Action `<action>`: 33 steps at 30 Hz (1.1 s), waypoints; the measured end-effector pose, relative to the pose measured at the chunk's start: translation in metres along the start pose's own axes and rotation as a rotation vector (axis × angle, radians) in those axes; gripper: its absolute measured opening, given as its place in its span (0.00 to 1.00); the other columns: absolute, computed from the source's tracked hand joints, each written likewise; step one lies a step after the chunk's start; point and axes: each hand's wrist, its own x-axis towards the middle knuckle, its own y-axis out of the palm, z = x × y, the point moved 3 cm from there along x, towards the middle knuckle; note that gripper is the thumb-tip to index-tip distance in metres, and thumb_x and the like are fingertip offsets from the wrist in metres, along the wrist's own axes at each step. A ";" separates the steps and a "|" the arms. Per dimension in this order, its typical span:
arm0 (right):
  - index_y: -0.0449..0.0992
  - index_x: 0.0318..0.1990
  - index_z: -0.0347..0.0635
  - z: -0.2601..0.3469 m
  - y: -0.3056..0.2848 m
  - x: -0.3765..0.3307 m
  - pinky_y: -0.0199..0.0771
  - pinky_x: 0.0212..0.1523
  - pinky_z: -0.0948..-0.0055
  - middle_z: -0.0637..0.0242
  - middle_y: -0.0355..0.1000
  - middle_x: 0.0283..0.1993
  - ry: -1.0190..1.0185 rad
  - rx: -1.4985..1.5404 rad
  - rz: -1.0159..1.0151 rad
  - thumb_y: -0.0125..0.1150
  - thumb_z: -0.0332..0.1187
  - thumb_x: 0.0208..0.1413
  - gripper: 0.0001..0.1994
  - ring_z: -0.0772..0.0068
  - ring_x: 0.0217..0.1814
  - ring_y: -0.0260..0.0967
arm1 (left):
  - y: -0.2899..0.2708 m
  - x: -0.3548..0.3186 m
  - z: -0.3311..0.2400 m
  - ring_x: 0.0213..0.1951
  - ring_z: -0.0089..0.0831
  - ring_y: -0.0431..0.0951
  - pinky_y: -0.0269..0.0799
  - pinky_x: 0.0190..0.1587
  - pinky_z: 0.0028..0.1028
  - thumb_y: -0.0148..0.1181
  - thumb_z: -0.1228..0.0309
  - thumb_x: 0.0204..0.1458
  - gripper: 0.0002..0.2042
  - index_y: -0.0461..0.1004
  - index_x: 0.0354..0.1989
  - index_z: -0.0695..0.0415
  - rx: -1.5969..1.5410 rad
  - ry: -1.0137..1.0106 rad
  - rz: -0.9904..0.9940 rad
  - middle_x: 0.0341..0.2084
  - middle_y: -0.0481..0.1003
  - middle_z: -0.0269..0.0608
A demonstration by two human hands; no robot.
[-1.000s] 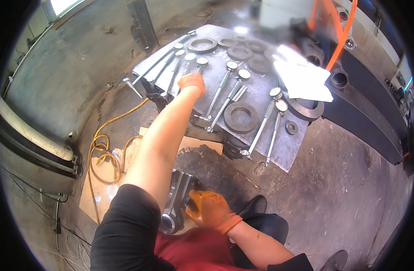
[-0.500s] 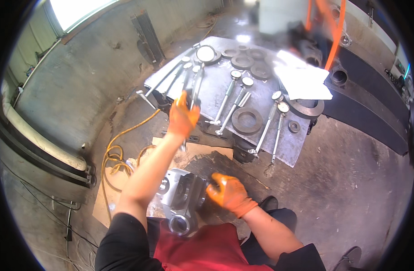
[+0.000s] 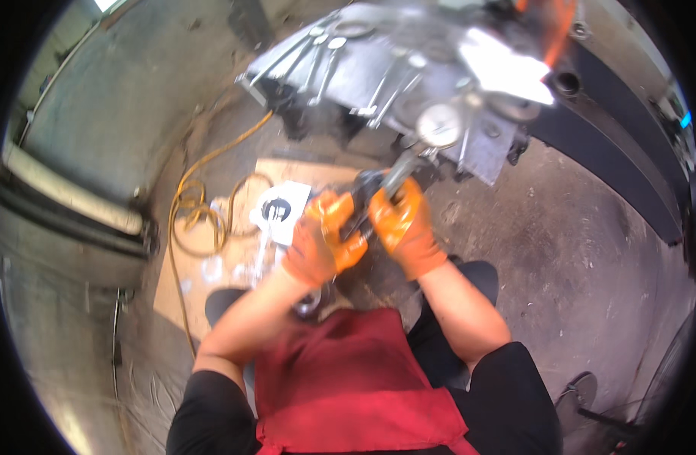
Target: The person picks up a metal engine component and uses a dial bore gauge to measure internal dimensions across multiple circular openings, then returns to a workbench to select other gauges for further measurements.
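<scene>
Both my hands wear orange gloves and meet in front of my red apron. My right hand (image 3: pixel 401 226) is closed round the grey handle of a dial bore gauge (image 3: pixel 397 174), whose white round dial points up and away to the right. My left hand (image 3: pixel 326 236) curls its fingers about the gauge's lower end, which is blurred and partly covered. Beneath and beside the hands sits a machined metal housing (image 3: pixel 291 205), with a bright flat face at the left and a round bore close to my lap. The hands hide most of it.
Ahead stands a steel table (image 3: pixel 492 155) bearing several more dial gauges (image 3: pixel 326 70), metal rings and white paper (image 3: pixel 507 68). A yellow hose (image 3: pixel 182 235) coils across cardboard (image 3: pixel 177 292) at left. Dark curved metal parts (image 3: pixel 613 152) lie at right.
My left hand has come back from the table's gauges to the housing. My right hand has moved up and now grips a gauge. The view has tilted downward.
</scene>
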 end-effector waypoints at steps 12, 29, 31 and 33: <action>0.76 0.42 0.35 -0.007 -0.033 0.008 0.71 0.33 0.72 0.68 0.75 0.30 0.200 -0.192 0.167 0.59 0.33 0.63 0.09 0.77 0.30 0.70 | -0.027 -0.066 0.089 0.51 0.53 0.77 0.72 0.54 0.45 0.65 0.60 0.46 0.31 0.69 0.60 0.62 0.397 -0.439 0.499 0.47 0.77 0.58; 0.75 0.47 0.36 -0.001 -0.036 -0.017 0.70 0.30 0.75 0.69 0.72 0.26 0.076 -0.341 0.253 0.62 0.29 0.59 0.11 0.81 0.27 0.69 | 0.020 -0.064 0.148 0.46 0.57 0.80 0.74 0.52 0.46 0.52 0.53 0.55 0.33 0.65 0.67 0.58 0.559 -0.822 0.371 0.43 0.79 0.62; 0.76 0.46 0.37 -0.009 -0.044 -0.021 0.70 0.30 0.74 0.69 0.72 0.26 0.149 -0.280 0.197 0.61 0.30 0.60 0.10 0.79 0.27 0.70 | 0.026 -0.063 0.137 0.46 0.56 0.80 0.74 0.51 0.47 0.51 0.54 0.55 0.32 0.64 0.67 0.58 0.497 -0.939 0.481 0.43 0.79 0.62; 0.76 0.44 0.37 0.003 -0.049 -0.013 0.70 0.30 0.71 0.66 0.73 0.26 0.091 -0.382 0.198 0.60 0.30 0.60 0.08 0.75 0.27 0.71 | 0.035 -0.064 0.123 0.46 0.56 0.80 0.74 0.51 0.47 0.51 0.54 0.55 0.32 0.64 0.67 0.58 0.450 -0.938 0.489 0.43 0.79 0.62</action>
